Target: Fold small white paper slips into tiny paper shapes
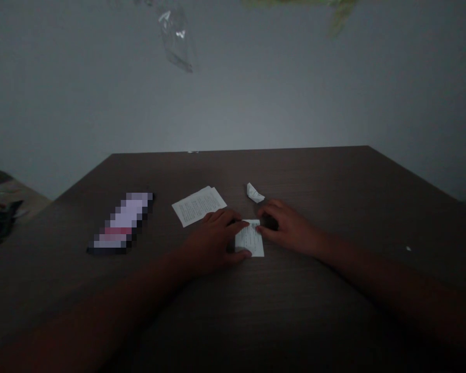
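A small printed paper point(249, 241) lies on the dark wooden table point(295, 311) between my hands. My left hand point(221, 238) rests with fingers apart, its thumb on the paper's lower edge and a fingertip at its top. From the right, my right hand point(281, 223) touches the paper's upper right edge with its thumb, its fingers curved and apart. Beyond my left hand lie some larger printed sheets point(198, 204), overlapping each other. A folded white paper piece point(254, 193) sits just past my right fingertips.
A phone-like device point(122, 223), pixelated, lies at the left. Clear plastic point(176, 39) hangs on the grey wall point(275, 83) behind the table. A tiny white scrap point(408, 248) is at the right. Dark items point(2, 217) show beyond the table's left edge.
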`<state>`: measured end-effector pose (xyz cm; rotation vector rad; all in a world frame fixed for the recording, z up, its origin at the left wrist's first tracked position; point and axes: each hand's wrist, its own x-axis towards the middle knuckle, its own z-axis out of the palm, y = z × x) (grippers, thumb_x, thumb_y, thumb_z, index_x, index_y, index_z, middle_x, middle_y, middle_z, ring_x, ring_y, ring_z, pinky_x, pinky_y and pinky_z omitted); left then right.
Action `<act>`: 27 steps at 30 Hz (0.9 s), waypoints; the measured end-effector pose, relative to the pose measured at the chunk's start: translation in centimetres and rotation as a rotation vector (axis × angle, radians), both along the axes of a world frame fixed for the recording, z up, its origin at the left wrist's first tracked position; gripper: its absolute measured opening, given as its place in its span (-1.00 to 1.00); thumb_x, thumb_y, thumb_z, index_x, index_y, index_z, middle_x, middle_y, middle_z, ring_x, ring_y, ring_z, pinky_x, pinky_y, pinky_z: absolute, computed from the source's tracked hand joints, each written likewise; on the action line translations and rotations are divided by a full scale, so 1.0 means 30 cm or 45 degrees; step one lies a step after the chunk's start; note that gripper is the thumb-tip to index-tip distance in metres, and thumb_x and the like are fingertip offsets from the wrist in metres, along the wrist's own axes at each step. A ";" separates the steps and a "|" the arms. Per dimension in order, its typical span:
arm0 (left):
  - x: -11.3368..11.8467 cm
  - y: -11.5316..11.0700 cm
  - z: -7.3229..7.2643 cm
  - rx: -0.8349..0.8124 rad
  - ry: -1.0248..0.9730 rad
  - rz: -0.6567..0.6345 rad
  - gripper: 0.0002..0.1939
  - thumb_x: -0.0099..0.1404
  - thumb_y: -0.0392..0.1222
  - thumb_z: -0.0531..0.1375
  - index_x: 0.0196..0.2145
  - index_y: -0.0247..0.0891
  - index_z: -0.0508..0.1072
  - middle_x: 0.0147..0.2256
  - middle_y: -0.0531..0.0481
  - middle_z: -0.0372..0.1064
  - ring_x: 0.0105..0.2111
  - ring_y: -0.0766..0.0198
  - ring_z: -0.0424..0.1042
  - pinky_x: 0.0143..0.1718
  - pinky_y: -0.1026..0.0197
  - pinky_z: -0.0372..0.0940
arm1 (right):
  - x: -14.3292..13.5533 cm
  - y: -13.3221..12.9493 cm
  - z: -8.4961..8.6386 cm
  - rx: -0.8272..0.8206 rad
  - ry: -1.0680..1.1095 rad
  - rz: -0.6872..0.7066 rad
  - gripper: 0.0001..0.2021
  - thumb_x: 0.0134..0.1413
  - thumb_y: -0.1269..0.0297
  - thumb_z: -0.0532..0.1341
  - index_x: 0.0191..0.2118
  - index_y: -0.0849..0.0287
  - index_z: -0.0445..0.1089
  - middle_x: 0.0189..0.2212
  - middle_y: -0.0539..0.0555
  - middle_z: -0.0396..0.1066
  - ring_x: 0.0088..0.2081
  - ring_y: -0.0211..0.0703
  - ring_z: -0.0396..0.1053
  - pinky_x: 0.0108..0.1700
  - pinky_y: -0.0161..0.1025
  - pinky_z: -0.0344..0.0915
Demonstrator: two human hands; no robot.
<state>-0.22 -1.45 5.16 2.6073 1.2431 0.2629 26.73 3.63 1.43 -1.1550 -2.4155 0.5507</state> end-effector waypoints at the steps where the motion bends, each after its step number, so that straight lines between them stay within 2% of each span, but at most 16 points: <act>1: -0.001 0.002 -0.003 -0.002 -0.010 -0.003 -0.44 0.46 -0.12 0.48 0.35 -0.21 0.58 0.30 -0.22 0.53 0.32 -0.23 0.51 0.41 -0.26 0.40 | -0.001 0.000 -0.002 0.013 -0.003 0.008 -0.83 0.38 0.23 0.44 -0.02 0.08 0.51 0.02 0.21 0.57 0.12 0.20 0.53 0.20 0.11 0.43; 6: -0.008 0.012 -0.022 0.006 -0.009 0.008 -0.38 0.43 -0.08 0.53 0.36 -0.18 0.56 0.31 -0.21 0.53 0.32 -0.22 0.51 0.42 -0.30 0.41 | -0.009 -0.002 -0.013 0.035 0.007 0.023 -0.85 0.39 0.21 0.45 -0.04 0.06 0.53 -0.01 0.17 0.58 0.14 0.19 0.53 0.21 0.10 0.41; 10: -0.013 0.015 -0.034 0.016 0.013 0.019 -0.31 0.48 -0.07 0.48 0.46 -0.22 0.47 0.43 -0.25 0.47 0.44 -0.22 0.44 0.49 -0.25 0.36 | -0.010 0.001 -0.025 0.025 0.021 0.016 -0.83 0.38 0.20 0.47 -0.03 0.08 0.54 0.01 0.18 0.58 0.13 0.18 0.53 0.19 0.10 0.41; 14: -0.017 0.019 -0.046 -0.009 0.002 0.032 -0.22 0.46 -0.04 0.50 0.51 -0.23 0.41 0.48 -0.33 0.43 0.53 -0.27 0.35 0.54 -0.32 0.29 | -0.006 0.006 -0.038 0.047 0.074 -0.003 -0.82 0.37 0.25 0.45 -0.01 0.08 0.53 0.00 0.18 0.58 0.10 0.17 0.53 0.17 0.10 0.43; 21: -0.023 0.026 -0.049 -0.008 -0.047 0.053 -0.27 0.47 -0.10 0.50 0.48 -0.26 0.44 0.42 -0.36 0.51 0.47 -0.27 0.44 0.52 -0.33 0.31 | -0.010 0.007 -0.039 0.084 0.086 -0.036 -0.83 0.29 0.33 0.43 -0.07 0.07 0.50 -0.02 0.19 0.57 0.08 0.18 0.53 0.19 0.11 0.45; 27: -0.029 0.030 -0.061 0.030 -0.066 0.067 -0.38 0.53 -0.11 0.43 0.45 -0.24 0.48 0.39 -0.33 0.54 0.44 -0.24 0.48 0.49 -0.30 0.35 | -0.020 0.002 -0.038 0.089 0.078 -0.054 -0.86 0.31 0.26 0.45 -0.13 0.08 0.50 -0.04 0.21 0.57 0.09 0.20 0.53 0.19 0.12 0.45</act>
